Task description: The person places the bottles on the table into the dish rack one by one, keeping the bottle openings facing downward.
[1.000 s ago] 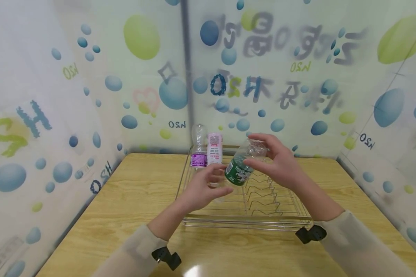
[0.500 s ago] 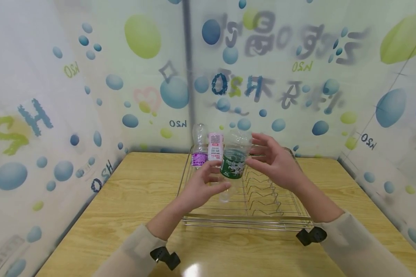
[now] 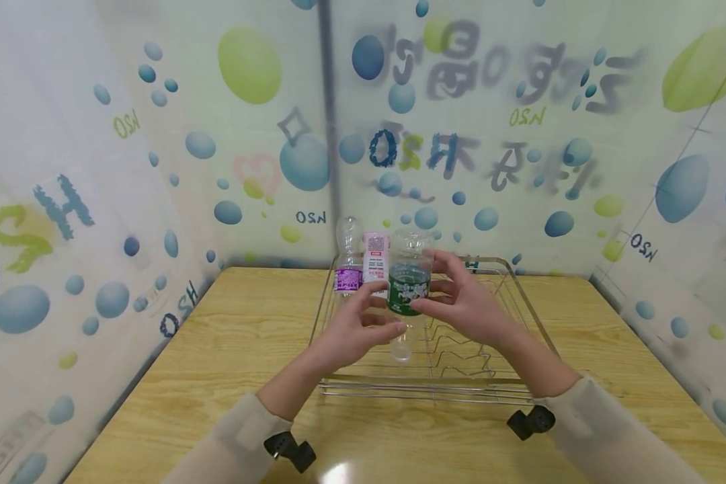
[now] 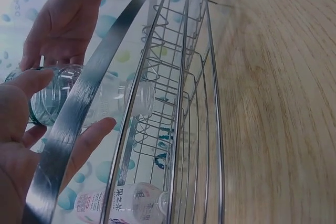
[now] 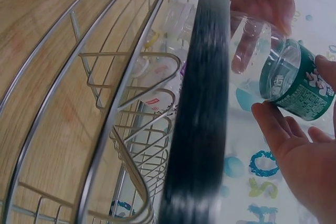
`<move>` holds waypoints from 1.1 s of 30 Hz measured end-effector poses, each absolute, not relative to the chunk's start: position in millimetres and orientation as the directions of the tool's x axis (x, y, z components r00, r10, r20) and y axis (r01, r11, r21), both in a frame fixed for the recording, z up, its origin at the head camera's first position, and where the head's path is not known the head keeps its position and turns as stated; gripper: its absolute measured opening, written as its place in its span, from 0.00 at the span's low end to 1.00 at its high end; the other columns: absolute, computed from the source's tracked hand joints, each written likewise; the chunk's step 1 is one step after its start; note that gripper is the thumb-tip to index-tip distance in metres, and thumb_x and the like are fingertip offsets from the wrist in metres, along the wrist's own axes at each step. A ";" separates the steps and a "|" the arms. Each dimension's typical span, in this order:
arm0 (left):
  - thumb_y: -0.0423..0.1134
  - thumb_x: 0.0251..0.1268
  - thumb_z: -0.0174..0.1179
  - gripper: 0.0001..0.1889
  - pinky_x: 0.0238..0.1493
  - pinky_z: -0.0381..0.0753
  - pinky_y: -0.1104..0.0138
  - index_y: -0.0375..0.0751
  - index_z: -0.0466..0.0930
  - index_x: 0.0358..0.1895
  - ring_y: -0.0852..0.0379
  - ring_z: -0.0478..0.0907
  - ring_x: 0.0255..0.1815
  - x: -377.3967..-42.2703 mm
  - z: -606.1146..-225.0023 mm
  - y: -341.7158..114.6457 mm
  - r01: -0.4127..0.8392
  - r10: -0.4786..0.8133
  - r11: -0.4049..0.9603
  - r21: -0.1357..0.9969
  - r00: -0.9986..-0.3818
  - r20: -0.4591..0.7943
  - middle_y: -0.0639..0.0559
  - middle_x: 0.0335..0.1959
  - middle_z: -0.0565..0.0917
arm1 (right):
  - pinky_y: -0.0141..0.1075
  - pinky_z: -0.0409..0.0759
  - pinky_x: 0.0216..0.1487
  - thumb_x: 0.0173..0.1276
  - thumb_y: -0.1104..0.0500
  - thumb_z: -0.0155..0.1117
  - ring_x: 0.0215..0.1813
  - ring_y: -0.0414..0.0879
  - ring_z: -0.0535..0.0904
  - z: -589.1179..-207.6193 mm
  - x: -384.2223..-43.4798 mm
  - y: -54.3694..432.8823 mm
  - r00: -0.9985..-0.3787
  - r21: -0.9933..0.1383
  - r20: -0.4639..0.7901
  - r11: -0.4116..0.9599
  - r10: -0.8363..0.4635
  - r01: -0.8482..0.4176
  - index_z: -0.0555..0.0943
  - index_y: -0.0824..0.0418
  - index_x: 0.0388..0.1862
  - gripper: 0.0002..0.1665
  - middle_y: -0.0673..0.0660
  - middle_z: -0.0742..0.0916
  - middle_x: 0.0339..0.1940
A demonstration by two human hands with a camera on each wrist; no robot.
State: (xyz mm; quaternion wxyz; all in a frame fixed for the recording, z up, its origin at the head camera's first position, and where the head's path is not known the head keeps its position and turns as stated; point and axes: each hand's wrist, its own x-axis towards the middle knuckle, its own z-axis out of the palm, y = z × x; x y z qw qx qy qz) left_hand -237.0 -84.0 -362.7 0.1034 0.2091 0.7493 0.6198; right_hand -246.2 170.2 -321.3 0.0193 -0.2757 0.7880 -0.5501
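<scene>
A clear plastic bottle (image 3: 409, 286) with a green label is upside down above the wire dish rack (image 3: 460, 380), its neck pointing down. My right hand (image 3: 478, 306) grips it from the right, thumb on the label; the right wrist view shows this bottle (image 5: 310, 90) between thumb and fingers. From the left, my left hand (image 3: 353, 329) curls its fingers to the label's edge, thumb in front near the neck. In the left wrist view, fingers of the left hand (image 4: 16, 129) lie around the bottle's body.
At the rack's back left stand a clear bottle with a purple label (image 3: 347, 279) and a pale pink bottle (image 3: 376, 255). A wood-grain table (image 3: 242, 336) bears the rack. Patterned sheets (image 3: 266, 134) hang behind and at both sides.
The green-labelled bottle has swung from a rightward tilt to nearly vertical and moved left. My right hand has shifted from its base end down to its label. The left hand stays nearly still.
</scene>
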 end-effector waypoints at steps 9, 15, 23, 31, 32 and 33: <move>0.45 0.74 0.75 0.43 0.60 0.92 0.53 0.61 0.60 0.85 0.44 0.88 0.65 -237.4 -362.3 -83.3 0.197 0.457 0.152 0.969 -0.883 0.108 0.40 0.69 0.80 | 0.49 0.89 0.65 0.77 0.59 0.75 0.71 0.64 0.83 -322.4 -246.2 165.3 -0.859 -0.870 0.264 0.277 -0.438 -0.408 0.55 0.52 0.89 0.51 0.66 0.75 0.76; 0.46 0.74 0.75 0.43 0.60 0.92 0.52 0.60 0.60 0.85 0.45 0.87 0.65 -237.0 -362.0 -83.4 0.208 0.458 0.159 0.965 -0.882 0.115 0.42 0.68 0.80 | 0.43 0.89 0.64 0.78 0.59 0.75 0.69 0.62 0.83 -322.5 -244.7 164.8 -0.863 -0.871 0.266 0.277 -0.430 -0.406 0.55 0.55 0.89 0.51 0.67 0.75 0.76; 0.45 0.76 0.72 0.37 0.69 0.86 0.45 0.59 0.65 0.83 0.39 0.83 0.71 -233.2 -361.4 -94.5 0.303 0.477 0.188 0.934 -0.860 0.183 0.43 0.72 0.79 | 0.36 0.88 0.61 0.77 0.61 0.75 0.67 0.60 0.84 -322.7 -244.1 164.9 -0.859 -0.868 0.284 0.267 -0.427 -0.419 0.57 0.56 0.88 0.50 0.67 0.76 0.75; 0.41 0.76 0.72 0.30 0.68 0.86 0.47 0.54 0.74 0.78 0.43 0.84 0.70 -228.5 -366.2 -128.3 0.378 0.366 0.246 0.892 -0.889 0.276 0.47 0.72 0.82 | 0.44 0.87 0.66 0.79 0.60 0.73 0.69 0.61 0.83 -324.0 -246.1 169.4 -0.862 -0.858 0.286 0.289 -0.419 -0.425 0.55 0.55 0.89 0.50 0.66 0.75 0.77; 0.40 0.76 0.72 0.29 0.69 0.86 0.46 0.53 0.76 0.76 0.43 0.84 0.70 -228.5 -367.8 -133.8 0.397 0.344 0.258 0.881 -0.890 0.300 0.47 0.72 0.83 | 0.46 0.87 0.67 0.78 0.59 0.73 0.70 0.61 0.82 -324.1 -246.5 170.5 -0.864 -0.855 0.285 0.298 -0.414 -0.425 0.55 0.55 0.89 0.50 0.66 0.75 0.77; 0.40 0.76 0.72 0.28 0.69 0.86 0.45 0.51 0.77 0.75 0.43 0.84 0.70 -228.5 -369.6 -139.5 0.415 0.323 0.273 0.868 -0.889 0.324 0.47 0.72 0.83 | 0.48 0.86 0.68 0.79 0.59 0.73 0.70 0.61 0.82 -324.3 -246.9 171.5 -0.866 -0.852 0.285 0.306 -0.410 -0.425 0.55 0.55 0.90 0.51 0.66 0.74 0.78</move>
